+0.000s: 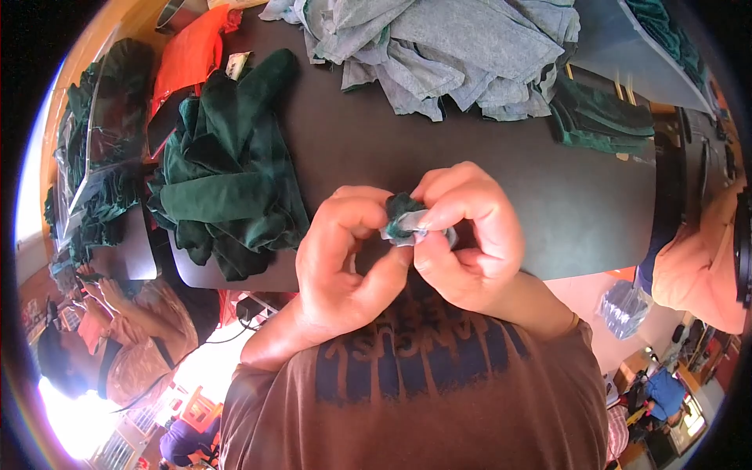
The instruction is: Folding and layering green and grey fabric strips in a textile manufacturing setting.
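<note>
Head view: both hands close together, fingers bent into small pinches. On the right hand (478, 231), thumb and index closed down on a pale edge of the small cloth (402, 224), hardly any gap left at the tips. On the left hand (345, 262), thumb and index curled into a roomy loop, tips drawn in on the other side of the same cloth. No telling how firm either squeeze.

Cloth location: right between the two hands, just ahead of the brown shirt (415, 399), over the near part of the tabletop (595, 219). Height above, hard to judge.

Looks velvety on the green side, plainer and greyish on the other. Going by that, probably next to no weight, soft, floppy, quick to bunch or curl, not really fragile, maybe a bit slidey between layers. Best bet for a hold: pinch right at the edges, one hand per side, layers caught together.

Further out, to the left, a slouchy green pile (227, 196), with a red bag (188, 59) just beyond. Along the far side, a big messy grey pile (470, 47), then a neater green stack (599, 117) to the right. Past the tabletop, a co-worker (153, 321) at left and a clear plastic bundle (624, 308) at right.
</note>
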Demonstrator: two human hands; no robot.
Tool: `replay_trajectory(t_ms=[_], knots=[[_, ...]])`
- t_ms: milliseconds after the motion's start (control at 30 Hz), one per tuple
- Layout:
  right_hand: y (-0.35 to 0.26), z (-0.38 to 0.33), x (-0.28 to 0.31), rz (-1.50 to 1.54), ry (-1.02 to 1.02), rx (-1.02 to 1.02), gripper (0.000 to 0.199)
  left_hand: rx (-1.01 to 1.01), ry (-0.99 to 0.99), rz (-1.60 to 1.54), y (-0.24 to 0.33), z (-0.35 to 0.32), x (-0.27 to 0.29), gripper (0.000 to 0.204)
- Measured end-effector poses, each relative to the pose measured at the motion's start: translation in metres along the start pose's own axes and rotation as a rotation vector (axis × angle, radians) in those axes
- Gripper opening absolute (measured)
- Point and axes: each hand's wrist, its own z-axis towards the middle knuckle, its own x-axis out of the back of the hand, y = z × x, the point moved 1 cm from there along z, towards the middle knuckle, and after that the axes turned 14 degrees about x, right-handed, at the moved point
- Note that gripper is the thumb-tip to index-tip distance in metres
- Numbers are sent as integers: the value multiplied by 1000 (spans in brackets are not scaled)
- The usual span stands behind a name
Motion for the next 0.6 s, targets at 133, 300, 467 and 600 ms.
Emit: replay_trajectory(t_ms=[133, 300, 467, 600], knots=[[-2, 1, -1, 48, 10, -18, 20, -174, 149, 267, 2, 3, 3, 32], [-3, 3, -1, 142, -70, 23, 21, -117, 118, 191, 4, 4, 6, 20], [0, 4, -3, 92, -100, 120, 23, -102, 142, 49, -2, 7, 4, 21], [0, 2, 0, 121, -107, 63, 22, -113, 98, 30, -1, 7, 6, 23]])
